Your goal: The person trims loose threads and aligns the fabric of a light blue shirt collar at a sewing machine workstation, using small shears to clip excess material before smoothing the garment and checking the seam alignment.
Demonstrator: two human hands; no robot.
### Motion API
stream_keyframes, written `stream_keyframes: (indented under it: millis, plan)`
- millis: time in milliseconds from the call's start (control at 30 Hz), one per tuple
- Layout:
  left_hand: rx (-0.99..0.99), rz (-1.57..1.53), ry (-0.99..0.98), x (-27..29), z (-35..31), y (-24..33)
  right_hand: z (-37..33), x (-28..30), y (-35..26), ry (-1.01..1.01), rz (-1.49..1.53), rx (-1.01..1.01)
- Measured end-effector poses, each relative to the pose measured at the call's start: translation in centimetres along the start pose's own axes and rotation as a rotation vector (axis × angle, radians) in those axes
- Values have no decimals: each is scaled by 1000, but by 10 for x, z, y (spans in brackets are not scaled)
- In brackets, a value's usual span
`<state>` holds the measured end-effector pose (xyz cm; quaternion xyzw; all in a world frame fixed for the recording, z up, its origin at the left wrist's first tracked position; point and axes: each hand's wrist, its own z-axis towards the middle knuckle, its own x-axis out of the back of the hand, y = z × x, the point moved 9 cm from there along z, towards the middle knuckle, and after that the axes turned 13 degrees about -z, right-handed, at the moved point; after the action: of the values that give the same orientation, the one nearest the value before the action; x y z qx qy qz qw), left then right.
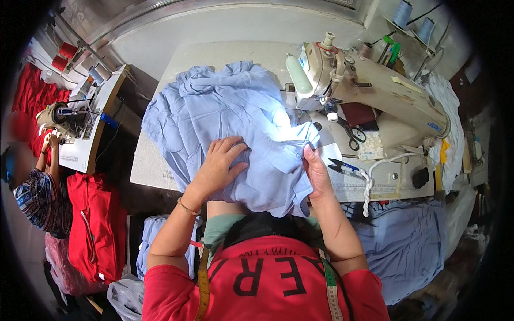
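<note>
Pale bench lies beneath while the left hand spreads loosely on blue cloth and the right hand pinches its edge (apparently arranging; smoothing between the fingers seems called for).

Table passable left of blue cloth — sewing machine, scissors block right.

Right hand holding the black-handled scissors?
No, the right hand holds light-blue cloth; the scissors lie by the beige sewing machine.

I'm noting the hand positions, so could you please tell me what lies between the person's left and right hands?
In the head view, light blue fabric lies between the left hand and the right hand.
</note>
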<state>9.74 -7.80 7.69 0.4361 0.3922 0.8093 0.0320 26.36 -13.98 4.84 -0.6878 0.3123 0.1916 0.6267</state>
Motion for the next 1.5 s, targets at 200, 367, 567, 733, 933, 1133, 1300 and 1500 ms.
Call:
stream_keyframes:
  millis: [200,367,567,733,933,1133,1300,1500]
  plan:
    - [40,-8,87,7,-6,-3,-3,8,-5,82,-736,82]
    - [31,-28,122,8,-7,-6,-13,17,-24,239,-1239,243]
    - [-1,-6,124,12,-6,2,-18,5,-29,182,-562,221]
    - [-64,-445,143,7,-9,72,-18,-24,-25,53,-576,140]
    - [-66,-540,422,-20,-10,76,-13,-81,-30,-56,-901,311]
    - [144,-857,423,-11,-5,15,4,-118,-26,-193,-1192,371]
    - [535,-1433,569,-24,-18,-38,48,-94,-43,-84,-1388,348]
    - [595,-1949,440,-38,-13,-37,67,-63,-17,-108,-1335,360]
